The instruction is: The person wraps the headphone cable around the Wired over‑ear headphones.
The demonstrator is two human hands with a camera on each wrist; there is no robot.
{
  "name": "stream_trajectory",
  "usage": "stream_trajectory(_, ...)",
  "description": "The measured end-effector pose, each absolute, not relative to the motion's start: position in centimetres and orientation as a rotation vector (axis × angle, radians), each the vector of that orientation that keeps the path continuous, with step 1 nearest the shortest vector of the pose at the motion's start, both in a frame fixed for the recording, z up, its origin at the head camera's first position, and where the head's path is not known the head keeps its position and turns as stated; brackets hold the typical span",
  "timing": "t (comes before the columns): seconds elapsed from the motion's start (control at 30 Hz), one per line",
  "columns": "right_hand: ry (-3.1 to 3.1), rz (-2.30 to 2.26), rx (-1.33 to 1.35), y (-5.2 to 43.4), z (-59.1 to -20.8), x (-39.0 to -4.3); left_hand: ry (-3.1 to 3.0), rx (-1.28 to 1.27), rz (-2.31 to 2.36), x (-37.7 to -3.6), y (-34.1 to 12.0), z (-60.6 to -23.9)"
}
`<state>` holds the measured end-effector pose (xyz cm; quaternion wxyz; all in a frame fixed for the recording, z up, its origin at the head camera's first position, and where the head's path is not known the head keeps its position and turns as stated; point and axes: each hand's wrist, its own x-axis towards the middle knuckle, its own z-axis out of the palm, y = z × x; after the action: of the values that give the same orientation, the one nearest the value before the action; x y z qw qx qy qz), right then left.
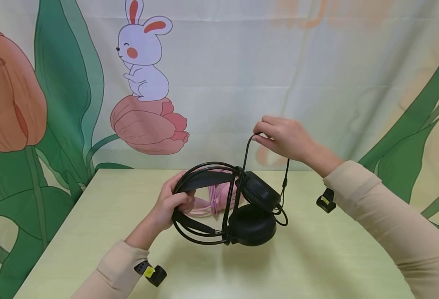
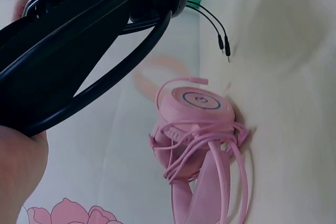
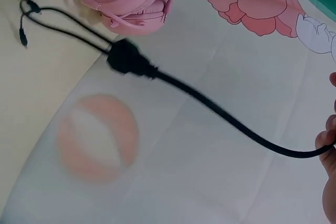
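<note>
Black headphones (image 1: 238,203) held above worktop (image 1: 316,257) middle, near far edge. Left hand (image 1: 171,203) grips headband; right hand (image 1: 284,139) pinches cable (image 1: 245,155), lifted. We judge: keep cable taut, guide slowly, avoid snag on pink headphones (image 2: 197,129) behind.

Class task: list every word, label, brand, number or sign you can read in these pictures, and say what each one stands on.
No readable words or numbers anywhere.
Pink headphones: a ringed mark on the earcup, too blurred to read.
Black headphones: blue ring markings on the earcup in the right wrist view, cut off and unreadable.
Backdrop: only drawings, a rabbit and tulips, no text.
</note>
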<state>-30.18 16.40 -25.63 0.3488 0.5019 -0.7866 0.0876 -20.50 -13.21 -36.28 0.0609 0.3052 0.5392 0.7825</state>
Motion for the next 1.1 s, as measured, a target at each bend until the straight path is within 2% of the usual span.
stream_trajectory(0.7, -2.529, 0.63, 1.219, 17.2, -31.8, -31.8, 1.206, 1.103, 2.383, -19.9, -12.0, -35.6)
stream_trajectory(1.1, -2.532, 0.869, 1.179, 16.4, -35.3, -30.5, 1.05, 1.141, 2.478, -19.5, -11.3, -35.3)
